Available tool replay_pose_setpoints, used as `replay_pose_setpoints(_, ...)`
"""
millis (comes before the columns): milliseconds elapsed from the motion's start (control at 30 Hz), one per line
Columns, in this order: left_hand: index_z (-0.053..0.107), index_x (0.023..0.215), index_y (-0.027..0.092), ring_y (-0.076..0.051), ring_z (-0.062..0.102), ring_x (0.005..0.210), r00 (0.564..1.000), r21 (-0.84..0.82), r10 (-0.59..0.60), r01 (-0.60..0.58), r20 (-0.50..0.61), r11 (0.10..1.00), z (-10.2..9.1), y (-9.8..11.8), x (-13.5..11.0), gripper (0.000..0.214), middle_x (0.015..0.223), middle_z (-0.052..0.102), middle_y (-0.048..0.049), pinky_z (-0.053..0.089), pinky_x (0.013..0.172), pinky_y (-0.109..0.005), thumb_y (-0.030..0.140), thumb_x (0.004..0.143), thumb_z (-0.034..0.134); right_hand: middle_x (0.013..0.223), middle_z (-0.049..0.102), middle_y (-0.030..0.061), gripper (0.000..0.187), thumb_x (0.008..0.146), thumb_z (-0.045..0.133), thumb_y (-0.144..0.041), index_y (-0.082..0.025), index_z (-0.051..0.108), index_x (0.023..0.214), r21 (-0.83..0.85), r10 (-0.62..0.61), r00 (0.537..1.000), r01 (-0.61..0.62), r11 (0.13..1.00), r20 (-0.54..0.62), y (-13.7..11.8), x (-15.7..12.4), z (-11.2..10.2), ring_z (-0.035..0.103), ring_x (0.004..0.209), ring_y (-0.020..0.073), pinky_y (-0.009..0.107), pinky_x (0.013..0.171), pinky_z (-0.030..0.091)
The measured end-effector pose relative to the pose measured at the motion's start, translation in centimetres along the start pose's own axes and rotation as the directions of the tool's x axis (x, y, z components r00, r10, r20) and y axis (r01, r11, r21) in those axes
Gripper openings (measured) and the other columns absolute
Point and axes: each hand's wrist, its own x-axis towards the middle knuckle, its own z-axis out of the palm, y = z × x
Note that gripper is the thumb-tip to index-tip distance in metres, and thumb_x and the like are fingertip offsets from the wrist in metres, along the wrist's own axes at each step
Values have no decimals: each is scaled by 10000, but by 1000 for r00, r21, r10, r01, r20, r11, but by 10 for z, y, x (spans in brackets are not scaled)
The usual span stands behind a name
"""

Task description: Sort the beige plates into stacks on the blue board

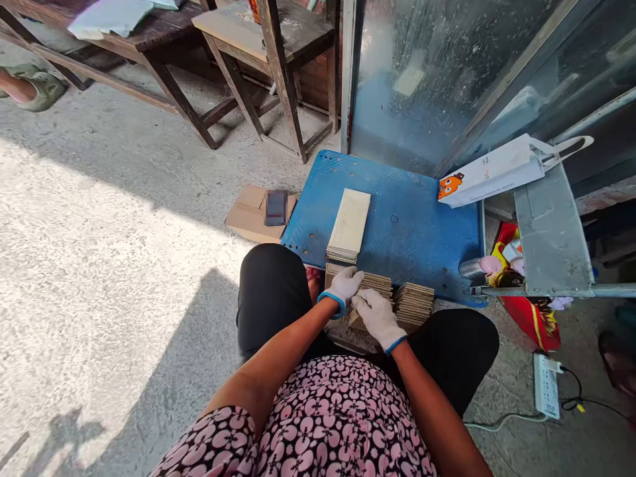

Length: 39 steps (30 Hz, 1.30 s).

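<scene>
My left hand [345,285], in a white knit glove with a blue cuff, is closed with its fingertips close to my right hand. Gloved alike, my right hand [378,317] has its fingers curled together. What they pinch is too small and partly hidden. Both are at a row of thin tan boards [376,285] standing on edge between my knees. Right of that row is another batch of boards [415,302], also edge up. Beyond my hands, a flat stack of pale rectangular boards [350,222] lies on a blue plastic platform [412,215].
A cardboard piece [248,213] with a blurred dark object lies left of the platform. At right are a white paper bag [489,172], a grey metal frame [551,225], a metal cup [470,268] and a power strip [545,385]. Wooden stools [278,40] stand behind.
</scene>
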Motion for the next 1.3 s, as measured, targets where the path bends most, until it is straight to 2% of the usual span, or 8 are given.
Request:
replay_pose_setpoints(67, 635, 1181, 154, -266, 590, 1153, 999, 229, -49, 45, 11, 972, 2, -21, -3, 373, 1177, 674, -122, 443, 973, -355, 327, 876, 510, 836, 673, 2, 257, 881, 469, -403, -229, 650, 827, 7, 102, 995, -102, 995, 9, 18, 6, -1, 565, 798, 168, 264, 706, 382)
replay_pose_setpoints(167, 536, 1301, 97, -339, 466, 1273, 997, 636, -82, 72, -13, 768, 4, -41, -11, 583, 1336, 542, -205, 414, 990, -417, 340, 780, 627, 817, 680, 4, 282, 869, 447, -397, -222, 664, 829, 55, 240, 971, -240, 969, -1, 41, 15, 2, 571, 776, 170, 266, 707, 389)
replay_pose_setpoints(333, 332, 1486, 84, -392, 259, 1400, 1000, 833, 7, 1, -5, 553, 13, -47, -3, 781, 1554, 260, -238, 212, 1108, -508, 249, 774, 608, 762, 668, -5, 260, 853, 483, -401, -227, 672, 813, 56, 279, 960, -281, 958, 29, 58, 26, 19, 560, 731, 166, 255, 652, 376)
replay_pose_setpoints(567, 297, 1510, 114, -420, 125, 1443, 1000, 730, 0, 12, -17, 683, 22, -65, 12, 773, 1572, 253, -214, 112, 1119, -572, 195, 780, 538, 696, 644, -3, 146, 816, 581, -335, -241, 665, 740, 11, 295, 955, -296, 955, 41, 58, 29, 31, 547, 685, 172, 259, 622, 363)
replay_pose_setpoints(800, 342, 1485, 157, -397, 129, 1445, 1000, 736, -25, 11, 8, 677, 21, -71, 6, 732, 1565, 287, -188, 122, 1108, -574, 215, 782, 538, 685, 637, 4, 159, 795, 597, -359, -243, 666, 711, 10, 338, 938, -339, 941, 82, 61, 30, 27, 524, 634, 168, 251, 554, 311)
replay_pose_setpoints(967, 471, 1400, 154, -377, 276, 1407, 998, 770, -8, -40, 58, 636, 15, -63, 3, 568, 1460, 444, -201, 193, 1091, -565, 189, 835, 504, 692, 632, 11, 182, 803, 583, -372, -232, 656, 713, -22, 333, 938, -332, 943, 100, 62, 30, 28, 521, 656, 171, 253, 563, 295)
replay_pose_setpoints(1133, 701, 1065, 89, -336, 612, 1116, 986, 795, -141, 16, 88, 606, 8, -57, 4, 350, 1095, 673, -242, 411, 946, -502, 56, 849, 427, 727, 657, 26, 189, 811, 562, -366, -226, 658, 727, -23, 349, 927, -349, 937, 134, 67, 30, 32, 547, 697, 183, 262, 595, 309)
replay_pose_setpoints(1300, 723, 969, 17, -400, 643, 1048, 965, 733, -218, 42, 146, 679, 8, -52, 5, 301, 990, 681, -291, 480, 817, -501, 61, 864, 444, 664, 637, 9, 179, 794, 569, -340, -225, 636, 675, -15, 338, 935, -338, 941, 112, 74, 30, 34, 531, 657, 170, 256, 586, 311)
